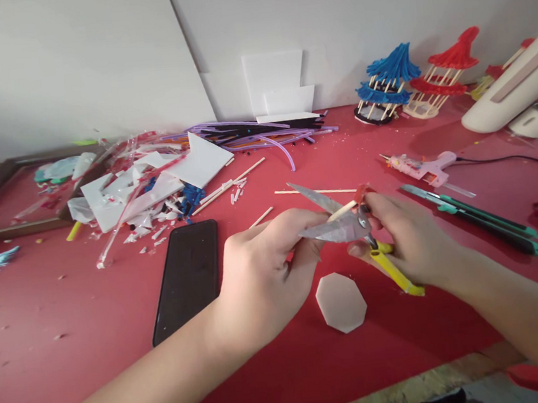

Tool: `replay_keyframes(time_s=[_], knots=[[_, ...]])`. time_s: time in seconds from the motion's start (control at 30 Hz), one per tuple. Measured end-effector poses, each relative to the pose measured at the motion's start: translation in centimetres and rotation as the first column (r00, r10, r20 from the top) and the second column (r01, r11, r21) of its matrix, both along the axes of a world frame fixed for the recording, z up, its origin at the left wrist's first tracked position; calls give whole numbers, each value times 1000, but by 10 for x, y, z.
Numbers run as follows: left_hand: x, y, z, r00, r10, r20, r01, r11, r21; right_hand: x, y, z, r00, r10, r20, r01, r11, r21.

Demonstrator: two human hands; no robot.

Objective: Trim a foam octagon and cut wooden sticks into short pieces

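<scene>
In the middle of the head view, my right hand point(410, 238) grips a pair of scissors point(341, 227) by the handles, one of them yellow. The grey blades are spread apart and point left. Between them lies a short pale stick point(345, 210), which my left hand point(267, 272) appears to pinch; its fingertips are partly hidden behind the lower blade. A small red piece point(363, 191) shows near the stick's right end and my right fingers; I cannot tell what it joins. Below the scissors, a pale octagonal piece point(341, 303) lies flat on the red table point(278, 380).
A black phone point(186, 281) lies left of my left hand. Scraps point(143, 195) and purple stems point(262, 135) are piled behind. To the right are a pink glue gun point(424, 167), a green-black cutter point(473, 218), and blue point(386, 83) and red point(445, 74) stick models.
</scene>
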State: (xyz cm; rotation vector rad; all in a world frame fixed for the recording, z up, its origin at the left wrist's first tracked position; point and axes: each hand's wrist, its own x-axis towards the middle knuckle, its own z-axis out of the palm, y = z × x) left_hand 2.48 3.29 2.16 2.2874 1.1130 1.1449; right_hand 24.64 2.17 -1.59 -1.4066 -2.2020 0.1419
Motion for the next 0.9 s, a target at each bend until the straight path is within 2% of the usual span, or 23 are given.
replay_keyframes(time_s=[0.2, 0.47, 0.67, 0.9], knots=[[-1, 0, 0, 996, -72, 49, 75, 995, -65, 0, -1, 1, 1000, 21, -16, -21, 1000, -4], [-4, 1, 2, 988, -149, 46, 151, 986, -70, 4, -3, 1, 1000, 20, 7, -21, 999, 44], [-3, 2, 5, 984, -154, 91, 166, 974, -151, 5, -6, 0, 1000, 0, 23, -2, 999, 54], [-4, 2, 1, 983, -172, 70, 180, 977, -113, 8, -1, 0, 999, 42, 1, -41, 999, -12]])
